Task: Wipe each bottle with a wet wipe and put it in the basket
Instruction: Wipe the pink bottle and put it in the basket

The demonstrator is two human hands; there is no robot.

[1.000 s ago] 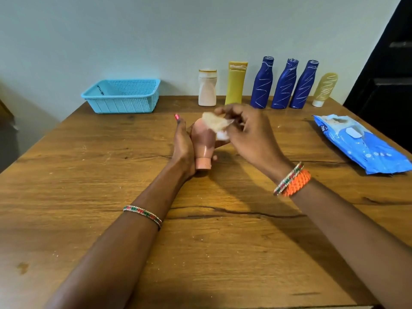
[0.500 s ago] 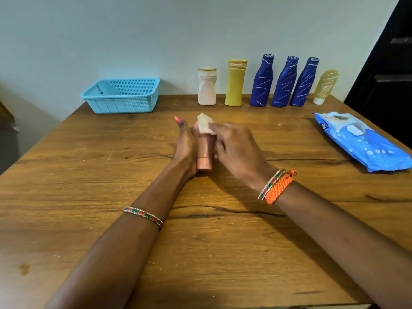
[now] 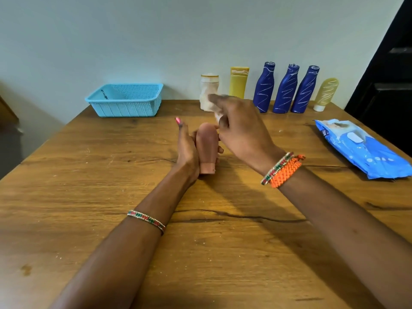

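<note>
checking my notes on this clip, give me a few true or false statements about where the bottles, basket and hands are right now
1. The left hand holds the pink bottle with its cap end on the table. True.
2. The blue basket already holds two bottles. False: no bottle shows inside it.
3. Three dark blue bottles stand side by side by the wall. True.
4. The wipes pack lies inside the basket. False: it lies on the table at the right.
5. The right hand presses flat on the table. False: it is raised beside the pink bottle's top, holding a wipe.
</note>
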